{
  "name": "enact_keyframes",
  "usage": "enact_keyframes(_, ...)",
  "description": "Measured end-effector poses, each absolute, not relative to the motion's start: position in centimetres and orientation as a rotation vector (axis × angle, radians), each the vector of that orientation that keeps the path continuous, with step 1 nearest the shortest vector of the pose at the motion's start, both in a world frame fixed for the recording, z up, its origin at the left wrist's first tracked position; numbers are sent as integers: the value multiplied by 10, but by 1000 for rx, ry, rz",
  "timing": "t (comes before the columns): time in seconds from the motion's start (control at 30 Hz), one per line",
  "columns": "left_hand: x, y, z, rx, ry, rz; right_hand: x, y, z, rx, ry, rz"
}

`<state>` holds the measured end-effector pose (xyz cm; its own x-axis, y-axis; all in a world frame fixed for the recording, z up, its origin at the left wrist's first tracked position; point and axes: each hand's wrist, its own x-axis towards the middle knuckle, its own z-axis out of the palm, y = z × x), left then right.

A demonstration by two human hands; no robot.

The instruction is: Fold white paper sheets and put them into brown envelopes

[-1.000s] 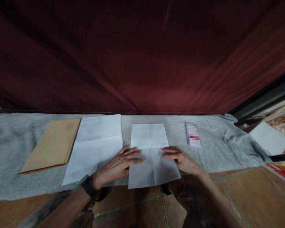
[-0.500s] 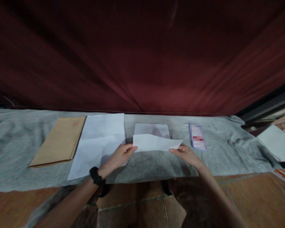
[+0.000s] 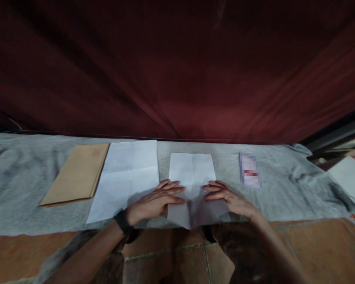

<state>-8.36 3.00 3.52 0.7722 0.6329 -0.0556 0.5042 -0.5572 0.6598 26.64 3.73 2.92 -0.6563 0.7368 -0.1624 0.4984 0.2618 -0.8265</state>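
Note:
A creased white sheet of paper [image 3: 192, 167] lies unfolded in front of me, its near end reaching the cloth's front edge and lifting in the middle. My left hand [image 3: 158, 200] rests on its left side, fingers stretched and pointing inward. On the opposite side my right hand [image 3: 223, 196] lies on the paper with fingers extended. A gap separates the two sets of fingertips. A dark band circles my left wrist. Larger white sheets [image 3: 130, 173] with fold lines lie beside my left hand, which overlaps their near right part.
Brown envelopes [image 3: 77, 171] lie stacked at the left on a grey cloth [image 3: 290, 185]. Right of the paper is a small blurred purple-and-white packet [image 3: 250, 169]. A dark red curtain [image 3: 177, 79] hangs behind. A white flat item [image 3: 350, 177] sits at the far right.
The near part of the sheet, held up between both hands before, has come down toward me and lies opened. Both hands have let go of its edge and flattened onto it.

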Motion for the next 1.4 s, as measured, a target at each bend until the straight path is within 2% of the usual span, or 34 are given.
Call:
enact_keyframes(0.23, -73, 46, 18, 1540, 1312, 714, 259, 53, 17, -1546, -1556, 1391)
enact_keyframes(0.4, -56, 55, 15, 1515, 1553, 922, 239, 70, 16, -1568, -1419, 1186)
enact_keyframes(0.5, -50, 59, 23, 1679, 1784, 847, 233, 79, 14, -1656, -1474, 1014)
enact_keyframes(0.7, -43, 71, 35, 1896, 2089, 354, 224, 90, 10, -2010, -1667, 634)
enact_keyframes(0.8, -39, 73, 38, 1968, 2142, 220, 216, 93, 16, -2204, -1749, 558)
enact_keyframes(1.0, -37, 74, 35, 2077, 2167, 190, 202, 91, 25, -2399, -1828, 399)
enact_keyframes(1.4, -35, 81, 24, 2143, 2198, 218, 193, 87, 12, -2362, -1961, -10)
